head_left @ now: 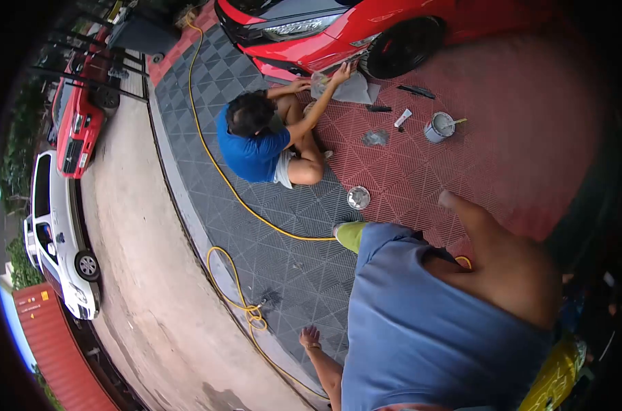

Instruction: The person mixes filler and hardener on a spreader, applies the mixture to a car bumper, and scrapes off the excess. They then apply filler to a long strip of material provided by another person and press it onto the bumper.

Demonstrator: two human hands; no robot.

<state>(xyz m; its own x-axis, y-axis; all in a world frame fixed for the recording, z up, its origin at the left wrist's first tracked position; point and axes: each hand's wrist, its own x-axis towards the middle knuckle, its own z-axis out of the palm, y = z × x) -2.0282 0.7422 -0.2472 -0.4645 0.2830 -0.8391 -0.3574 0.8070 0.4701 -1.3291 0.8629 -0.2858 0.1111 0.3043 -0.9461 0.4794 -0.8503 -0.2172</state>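
My left hand (pixel 311 337) hangs low near the edge of the grey floor tiles, fingers spread and nothing in it. A yellow hose (pixel 252 316) lies looped on the floor nearby. My right hand (pixel 448 198) reaches out over the red tiles (pixel 407 178); its fingers are too blurred to make out. The closest thing to it is a round can lid (pixel 358 198) with grey residue, apart from the hand. Farther off stands a paint can (pixel 439 127) with a stick leaning in it.
A co-worker in a blue shirt (pixel 249 147) sits beside the red car (pixel 324 41), hands at the bumper by a pale sheet (pixel 355 89). A white tube (pixel 403 118) and black strips (pixel 416 91) lie on the tiles. Parked vehicles (pixel 54 226) stand across the pavement.
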